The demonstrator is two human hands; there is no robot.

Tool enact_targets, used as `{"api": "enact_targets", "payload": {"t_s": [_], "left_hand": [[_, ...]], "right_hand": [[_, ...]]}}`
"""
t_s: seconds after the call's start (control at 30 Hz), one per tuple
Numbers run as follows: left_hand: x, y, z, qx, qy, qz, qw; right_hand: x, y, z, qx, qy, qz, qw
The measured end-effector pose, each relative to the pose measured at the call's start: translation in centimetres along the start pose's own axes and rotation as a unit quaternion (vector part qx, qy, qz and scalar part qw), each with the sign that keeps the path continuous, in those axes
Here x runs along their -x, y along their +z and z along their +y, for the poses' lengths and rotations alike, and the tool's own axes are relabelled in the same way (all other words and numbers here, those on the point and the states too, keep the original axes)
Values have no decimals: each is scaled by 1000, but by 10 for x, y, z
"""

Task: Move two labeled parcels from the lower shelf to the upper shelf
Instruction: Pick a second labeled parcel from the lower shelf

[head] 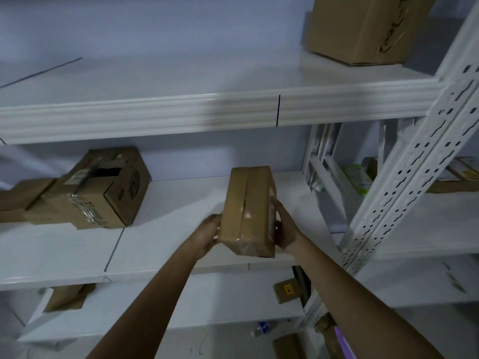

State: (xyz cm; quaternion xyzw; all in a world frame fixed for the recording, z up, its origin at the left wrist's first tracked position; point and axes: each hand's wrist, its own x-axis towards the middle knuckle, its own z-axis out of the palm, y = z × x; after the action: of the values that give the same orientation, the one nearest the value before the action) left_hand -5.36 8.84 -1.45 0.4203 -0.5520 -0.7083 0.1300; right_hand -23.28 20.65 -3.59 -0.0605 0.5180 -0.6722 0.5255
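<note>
A narrow brown parcel (248, 211) sealed with clear tape is held between both hands, just above the front of the lower shelf (166, 229). My left hand (207, 235) presses its left side near the bottom. My right hand (283, 226) grips the right side, where a pale label shows partly behind the fingers. The upper shelf (155, 84) runs across the top, its front rail just above the parcel. A large brown box (363, 29) with handwriting stands on the upper shelf at the right.
A taped cardboard box (103, 189) with a torn top sits on the lower shelf at left, beside a flatter box (23, 194). A perforated white upright (414, 164) slants on the right. Smaller boxes (286, 291) lie on shelves below.
</note>
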Motion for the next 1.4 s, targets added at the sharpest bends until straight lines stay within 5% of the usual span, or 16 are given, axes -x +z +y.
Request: {"api": "enact_targets", "payload": {"t_s": [0.07, 0.23, 0.47, 0.67, 1.4], "left_hand": [[12, 2, 16, 19, 11, -16, 1000], [16, 11, 20, -135, 18, -1, 991], [15, -8, 7, 9, 15, -77, 997], [21, -23, 7, 73, 1, -122, 990], [34, -17, 2, 72, 26, -131, 988]], "right_hand": [[-1, 5, -2, 76, -41, 52, 995], [9, 27, -5, 143, -107, 136, 975], [23, 20, -17, 201, -201, 92, 954], [30, 3, -37, 213, -55, -66, 973], [44, 4, -24, 215, -68, -43, 973]]}}
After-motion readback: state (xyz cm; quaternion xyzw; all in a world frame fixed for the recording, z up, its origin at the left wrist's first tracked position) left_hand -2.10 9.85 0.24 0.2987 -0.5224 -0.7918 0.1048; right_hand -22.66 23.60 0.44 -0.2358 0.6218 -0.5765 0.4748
